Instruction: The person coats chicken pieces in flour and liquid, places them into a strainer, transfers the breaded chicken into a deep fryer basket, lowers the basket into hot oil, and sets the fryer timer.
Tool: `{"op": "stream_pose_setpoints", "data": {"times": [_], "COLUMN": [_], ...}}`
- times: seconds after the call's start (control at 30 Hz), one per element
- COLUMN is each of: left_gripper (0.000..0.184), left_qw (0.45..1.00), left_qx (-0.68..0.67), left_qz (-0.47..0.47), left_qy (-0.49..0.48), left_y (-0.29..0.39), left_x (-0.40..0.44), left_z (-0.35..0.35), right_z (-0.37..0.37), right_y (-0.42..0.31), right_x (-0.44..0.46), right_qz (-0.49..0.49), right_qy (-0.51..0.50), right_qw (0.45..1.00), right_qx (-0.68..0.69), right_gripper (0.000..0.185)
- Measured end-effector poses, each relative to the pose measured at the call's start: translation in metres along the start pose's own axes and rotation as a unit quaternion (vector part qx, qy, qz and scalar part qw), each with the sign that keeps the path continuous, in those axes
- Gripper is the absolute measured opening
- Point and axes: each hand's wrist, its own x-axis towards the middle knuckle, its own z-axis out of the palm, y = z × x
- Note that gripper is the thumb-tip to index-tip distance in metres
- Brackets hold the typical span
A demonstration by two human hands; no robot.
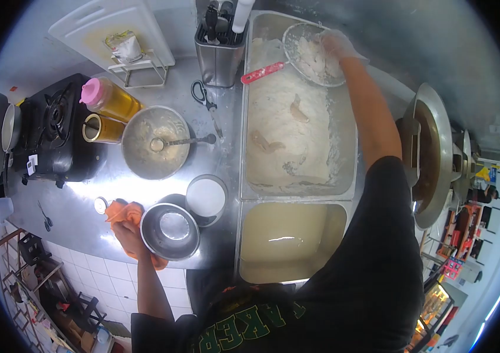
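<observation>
Currently, left hand (127, 236): bare, on the bench beside the steel bowl, its fingers bunched into the orange cloth (125, 212).
Right hand (336, 47): in a clear glove, reaching into the sieve; I cannot tell whether its fingers grip anything.
Sieve (309, 56): over the far end of the tray, pale coated pieces inside, its red handle (263, 73) lying across the tray's rim.
Tray (243, 153): a long metal pan filled with flour (282, 120), with at least 2 pale pieces (298, 110) lying in the flour.
Vat (240, 238): just beside the tray's near end, holding cloudy liquid (288, 226).
Steel bowl (154, 242): touching the cloth, a bright reflection in its bottom.
Tub (206, 197): round, with something white inside, next to the steel bowl.
Mixing bowl (170, 163): farther back, smeared with pale batter, a ladle (192, 141) resting in it with its handle over the rim.
Scissors (204, 99): 1 pair between the mixing bowl and the tray; a smaller pair (46, 219) near the outer edge of the bench (79, 215).
Knife rack (219, 66): upright, beside the tray.
Bottle (119, 101): pink-capped, holding yellow liquid, next to an open can (107, 134).
Stove (61, 120): black, beyond the can.
</observation>
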Motion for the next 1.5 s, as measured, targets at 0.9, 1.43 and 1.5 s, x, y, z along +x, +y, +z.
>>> {"op": "stream_pose_setpoints", "data": {"times": [0.9,1.43,1.5], "left_gripper": [0.049,0.036,0.036], "left_qw": [1.0,1.0,1.0], "left_qx": [0.023,0.023,0.029], "left_qz": [0.004,0.008,0.004], "left_qy": [-0.003,0.013,0.011], "left_y": [-0.002,0.02,0.01], "left_x": [0.0,0.0,0.003], "left_z": [0.001,-0.009,-0.003], "right_z": [0.001,0.0,0.017], "right_y": [-0.013,-0.03,-0.01], "right_x": [0.004,-0.01,0.006], "right_qz": [-0.228,-0.272,-0.347], "right_qy": [0.009,0.004,0.057], "right_qw": [0.972,0.962,0.929], "right_qx": [-0.049,-0.023,-0.115], "right_gripper": [0.027,0.016,0.014]}}
